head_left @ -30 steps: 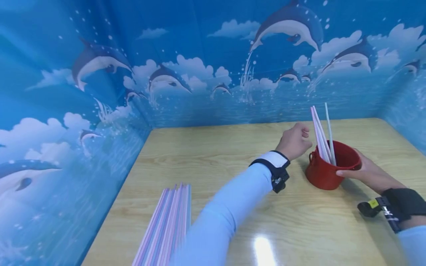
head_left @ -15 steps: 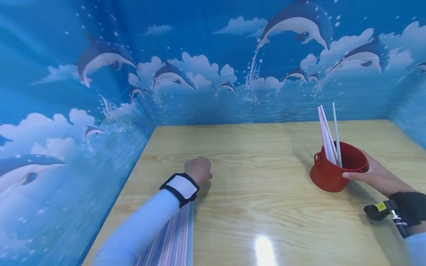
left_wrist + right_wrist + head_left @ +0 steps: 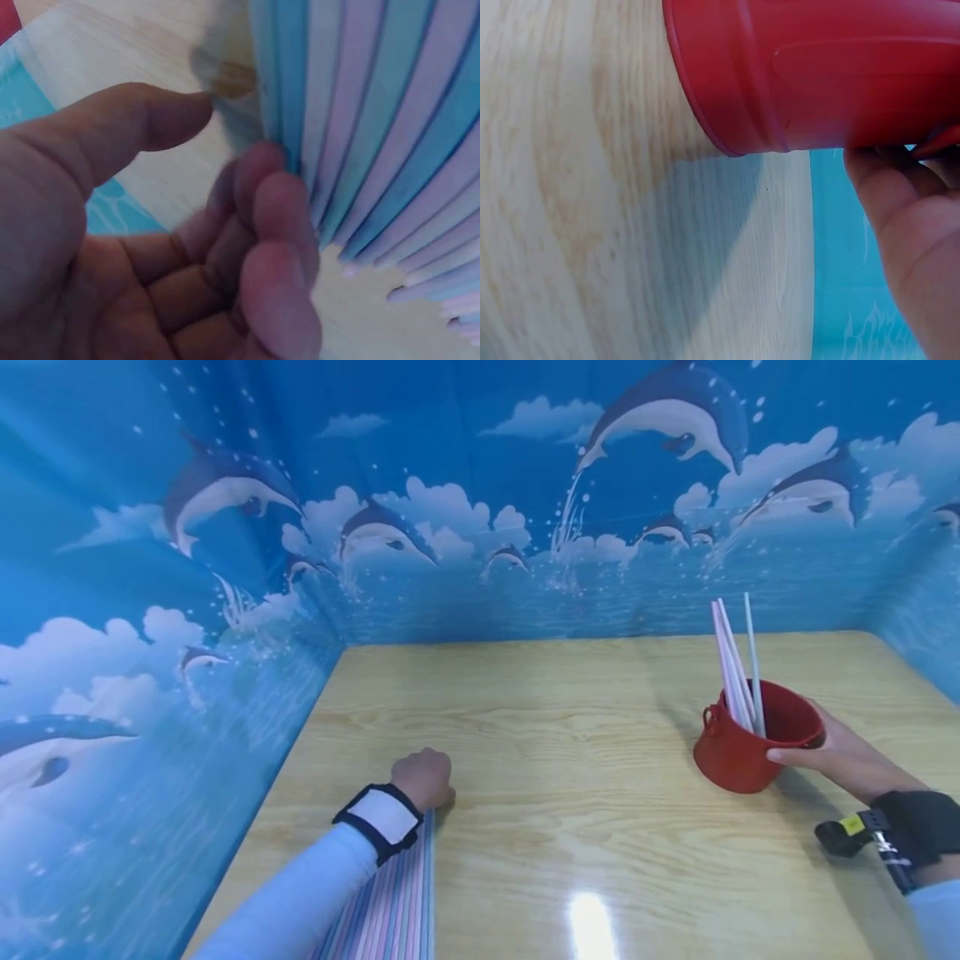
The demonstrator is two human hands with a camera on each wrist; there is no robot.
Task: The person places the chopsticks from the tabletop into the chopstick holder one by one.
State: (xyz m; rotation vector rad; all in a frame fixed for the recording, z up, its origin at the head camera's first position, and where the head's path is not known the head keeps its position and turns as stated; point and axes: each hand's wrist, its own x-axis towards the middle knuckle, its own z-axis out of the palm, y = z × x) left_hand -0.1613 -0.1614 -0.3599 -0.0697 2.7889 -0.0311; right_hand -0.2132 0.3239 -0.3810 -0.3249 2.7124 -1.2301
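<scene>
The flat bundle of long pastel pink, lilac and blue paper straws (image 3: 401, 902) lies on the light wooden table (image 3: 555, 793), far to the left of the small red metal bucket (image 3: 738, 752), which serves as the landmark here. The left hand (image 3: 423, 778) sits at the far end of that bundle; in the left wrist view its fingers (image 3: 274, 225) are curled, with the fingertips touching the edge of the outermost blue straw, while the thumb (image 3: 120, 135) stands apart above the wood. Whether any single straw is actually pinched cannot be told, since the fingertips are blurred and cover the contact. The right hand (image 3: 832, 756) is on the right side of the bucket, its thumb lying along the rim and the other fingers hidden behind the wall, so it grips the bucket by the near right edge. About 3 white and pale pink straws (image 3: 735, 668) stand upright in the bucket, leaning toward its left side. The near end of the bundle is cut off by the lower frame edge and partly covered by the pale blue sleeve (image 3: 300, 893). In the right wrist view only the bucket's lower wall (image 3: 817, 75) and part of the palm (image 3: 907, 225) show; the standing straws are out of sight there.
</scene>
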